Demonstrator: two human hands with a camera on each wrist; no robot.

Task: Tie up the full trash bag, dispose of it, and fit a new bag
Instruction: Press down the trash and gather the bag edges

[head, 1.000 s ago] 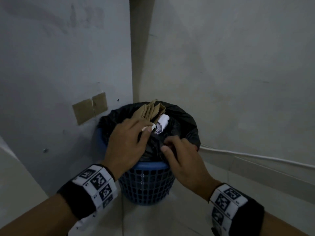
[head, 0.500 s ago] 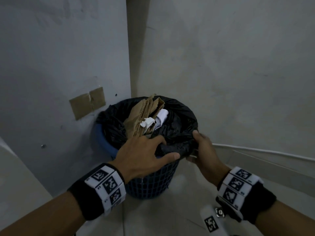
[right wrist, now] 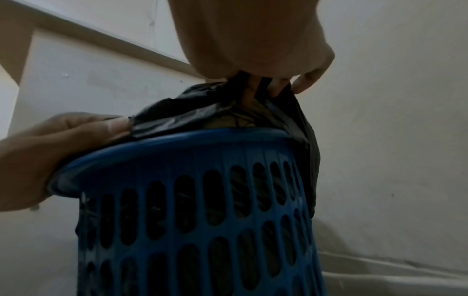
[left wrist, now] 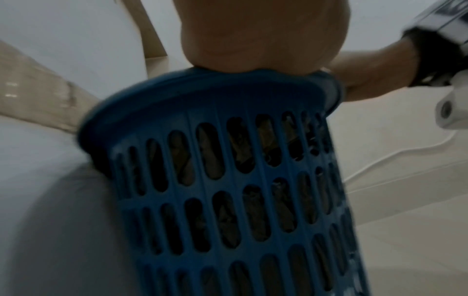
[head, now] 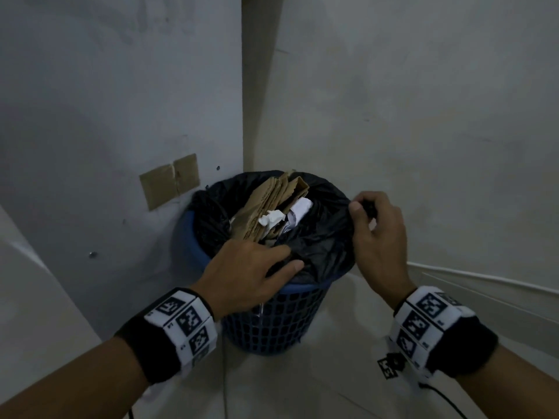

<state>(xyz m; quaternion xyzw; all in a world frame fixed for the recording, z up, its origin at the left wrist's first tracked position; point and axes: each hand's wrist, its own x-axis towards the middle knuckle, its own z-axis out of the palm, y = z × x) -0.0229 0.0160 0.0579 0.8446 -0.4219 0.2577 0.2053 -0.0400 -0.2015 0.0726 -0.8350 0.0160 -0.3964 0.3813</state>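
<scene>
A blue slotted bin (head: pixel 272 322) stands in the wall corner, lined with a black trash bag (head: pixel 326 237). Brown cardboard (head: pixel 272 204) and crumpled white paper (head: pixel 272 219) stick out of the bag. My left hand (head: pixel 287 258) lies over the near rim and pinches the bag's edge between thumb and fingers. My right hand (head: pixel 361 207) pinches the bag's edge at the right rim and holds it a little above the bin. In the right wrist view the bag (right wrist: pixel 177 120) is stretched between the right hand (right wrist: pixel 255 84) and the left hand (right wrist: pixel 121 126), above the bin (right wrist: pixel 202 200).
Two grey walls meet just behind the bin. A brown tape patch (head: pixel 169 181) is stuck on the left wall. A white cable (head: pixel 484 276) runs along the foot of the right wall. Pale floor tiles (head: pixel 302 382) lie in front of the bin.
My right hand has gone from the near rim round to the right rim and raised the bag's edge there. My left hand has come off the rubbish onto the near rim.
</scene>
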